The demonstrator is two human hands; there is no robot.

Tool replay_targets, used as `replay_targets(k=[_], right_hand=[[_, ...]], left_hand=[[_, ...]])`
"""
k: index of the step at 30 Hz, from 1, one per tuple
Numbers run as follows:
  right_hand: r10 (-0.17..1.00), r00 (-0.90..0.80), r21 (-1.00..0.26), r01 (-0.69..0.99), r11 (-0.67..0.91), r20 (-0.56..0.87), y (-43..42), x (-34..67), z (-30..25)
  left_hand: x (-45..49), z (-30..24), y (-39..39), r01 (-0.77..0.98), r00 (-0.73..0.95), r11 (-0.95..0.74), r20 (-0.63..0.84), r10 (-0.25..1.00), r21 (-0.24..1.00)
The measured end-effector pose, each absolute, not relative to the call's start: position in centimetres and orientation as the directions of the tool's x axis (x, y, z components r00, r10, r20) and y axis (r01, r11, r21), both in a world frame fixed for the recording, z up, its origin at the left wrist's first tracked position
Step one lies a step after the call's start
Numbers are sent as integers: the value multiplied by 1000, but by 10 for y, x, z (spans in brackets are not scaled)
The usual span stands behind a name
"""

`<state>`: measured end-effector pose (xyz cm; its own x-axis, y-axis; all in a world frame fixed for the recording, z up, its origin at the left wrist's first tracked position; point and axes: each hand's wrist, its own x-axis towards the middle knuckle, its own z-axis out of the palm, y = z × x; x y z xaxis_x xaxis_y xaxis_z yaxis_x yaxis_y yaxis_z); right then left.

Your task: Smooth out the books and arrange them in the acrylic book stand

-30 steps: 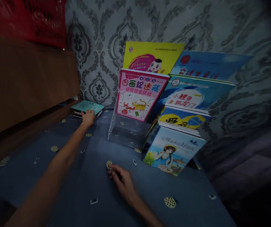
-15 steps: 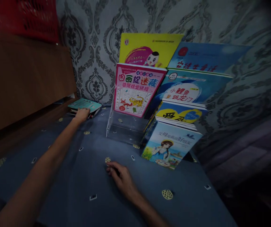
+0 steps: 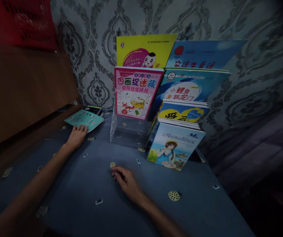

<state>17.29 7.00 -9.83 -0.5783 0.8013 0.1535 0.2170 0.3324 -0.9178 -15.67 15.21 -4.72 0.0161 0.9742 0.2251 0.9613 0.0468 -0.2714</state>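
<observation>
My left hand (image 3: pixel 78 135) is at the near edge of a teal book (image 3: pixel 84 119), its fingers over the cover and its thumb out of sight. The teal book lies partly over a small stack of darker books (image 3: pixel 95 110) at the back left of the table. My right hand (image 3: pixel 125 181) rests on the blue tablecloth near the middle, fingers loosely curled with a gap to the thumb and nothing in it. Ahead of it stands a clear plastic book rack (image 3: pixel 129 136), with a pink picture book (image 3: pixel 138 93) in its left column.
Several books fill the rack's right column, with a light-blue book (image 3: pixel 177 144) at the front. A yellow book (image 3: pixel 143 49) stands behind the pink one. Left of the table is a brown wooden panel (image 3: pixel 28 95) with a red basket (image 3: pixel 25 24) above it. Patterned wallpaper (image 3: pixel 92 65) covers the back.
My left hand has drawn the teal book toward me and left, partly off the stack, uncovering the dark books beneath. My right hand has stayed in place. The view has shifted slightly.
</observation>
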Motion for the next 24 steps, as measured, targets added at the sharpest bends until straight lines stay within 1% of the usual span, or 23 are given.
replay_targets(k=[5, 9, 12, 18, 21, 24], right_hand=[[800, -578, -912, 226, 343, 158, 70, 172, -98], [800, -579, -910, 230, 346, 158, 68, 173, -95], [801, -578, -913, 225, 340, 156, 68, 173, -94], [800, -580, -913, 228, 338, 151, 69, 172, -99], [807, -545, -883, 235, 407, 227, 67, 172, -97], [794, -473, -818, 228, 528, 381, 65, 174, -91]], left_hand=[[-146, -61, 110, 942, 36, 51, 251, 967, -331], [-139, -76, 76, 932, 79, 42, 316, 946, -360], [-134, -86, 55, 923, 132, 5, 330, 935, -385], [-123, -92, 22, 935, 173, -48, 333, 927, -351], [-110, -88, 4, 924, 229, -109, 299, 926, -368], [-85, -87, -13, 883, 376, -241, 299, 877, -402]])
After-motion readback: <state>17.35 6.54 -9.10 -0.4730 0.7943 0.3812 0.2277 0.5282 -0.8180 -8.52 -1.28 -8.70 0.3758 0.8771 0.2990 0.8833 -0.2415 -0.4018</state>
